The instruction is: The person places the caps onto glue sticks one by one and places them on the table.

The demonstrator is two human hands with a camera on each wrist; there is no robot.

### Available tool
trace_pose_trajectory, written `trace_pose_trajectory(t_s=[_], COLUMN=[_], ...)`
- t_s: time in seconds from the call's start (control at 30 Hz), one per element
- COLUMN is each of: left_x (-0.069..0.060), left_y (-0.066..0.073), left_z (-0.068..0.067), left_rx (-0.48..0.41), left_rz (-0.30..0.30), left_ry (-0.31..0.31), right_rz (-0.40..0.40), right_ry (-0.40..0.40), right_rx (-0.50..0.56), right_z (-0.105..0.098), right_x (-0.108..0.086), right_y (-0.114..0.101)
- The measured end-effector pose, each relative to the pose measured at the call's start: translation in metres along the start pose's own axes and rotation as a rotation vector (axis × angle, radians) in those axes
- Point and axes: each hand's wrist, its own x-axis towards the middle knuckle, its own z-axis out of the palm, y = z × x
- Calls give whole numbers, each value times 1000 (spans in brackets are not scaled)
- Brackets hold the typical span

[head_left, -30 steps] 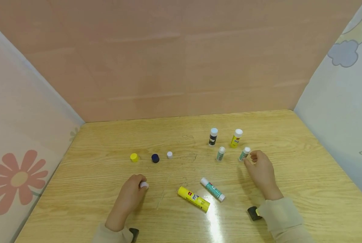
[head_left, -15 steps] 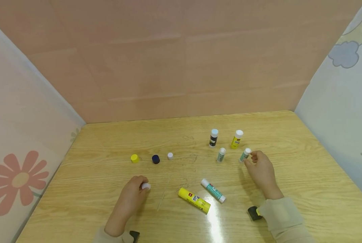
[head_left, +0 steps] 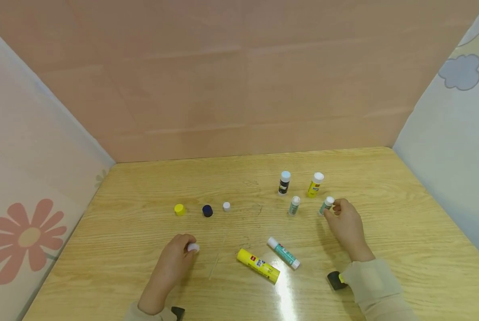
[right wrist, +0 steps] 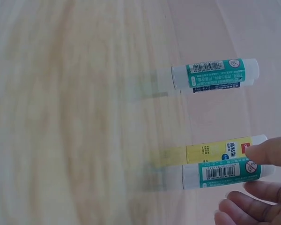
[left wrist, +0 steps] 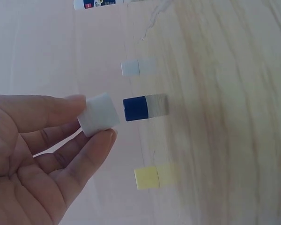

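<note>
My left hand pinches a white cap between thumb and fingertips, at the left of the table. Beyond it stand a yellow cap, a dark blue cap and a small white cap in a row. At the right, the thumb and fingers of my right hand are around the upper end of an upright green-and-white glue stick. Close by stand another green glue stick, a black-labelled one and a yellow one, all with white tops.
A large yellow glue stick and a green-and-white glue stick lie on their sides at the front middle of the wooden table. A pinkish sheet rises behind the far edge, with printed panels at both sides.
Hands and glue sticks keep nearly the same places. The white cap in my left hand has turned slightly and shifted a little to the right; the whole head view drifts slightly.
</note>
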Motion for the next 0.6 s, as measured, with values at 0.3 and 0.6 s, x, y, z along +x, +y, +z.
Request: trace_pose_trajectory(t_s=[0.3, 0.6], left_x=[-2, -2], left_y=[-1, -1], left_z=[0, 0], left_rx=[-14, -36], left_rz=[-16, -2], left_ry=[-14, -8], right_rz=[-13, -25], right_ry=[16, 32], right_rx=[-8, -7], right_z=[2, 5], right_x=[4, 9], right_y=[3, 7])
